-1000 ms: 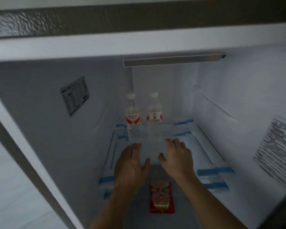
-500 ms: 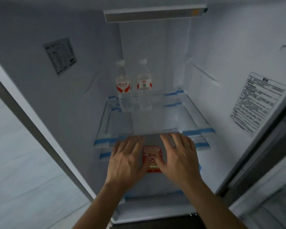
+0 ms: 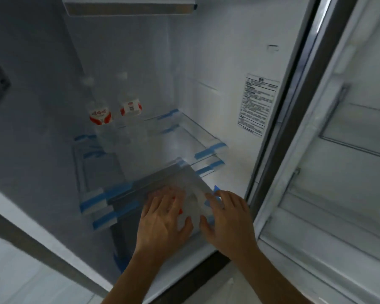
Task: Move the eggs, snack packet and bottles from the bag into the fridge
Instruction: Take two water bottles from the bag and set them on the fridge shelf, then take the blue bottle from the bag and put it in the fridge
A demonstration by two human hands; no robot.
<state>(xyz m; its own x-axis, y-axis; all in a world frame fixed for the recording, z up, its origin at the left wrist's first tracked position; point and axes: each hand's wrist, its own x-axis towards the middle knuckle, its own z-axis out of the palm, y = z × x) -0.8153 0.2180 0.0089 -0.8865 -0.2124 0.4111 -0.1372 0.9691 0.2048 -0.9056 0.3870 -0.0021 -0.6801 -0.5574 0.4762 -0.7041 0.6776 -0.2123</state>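
Since 0.5 s ago my view has swung right and both hands have drawn back toward the front of the white fridge (image 3: 206, 62). Left hand (image 3: 162, 218) and right hand (image 3: 226, 218) lie flat, fingers spread, grasping nothing. The flat red snack packet (image 3: 180, 211) peeks from under the left palm, below the glass shelf (image 3: 184, 137). It looks light, soft and slippery, so I'd pinch an edge. Farther back, 2 clear plastic bottles (image 3: 100, 116) with red-and-white labels stand on that shelf, blurred.
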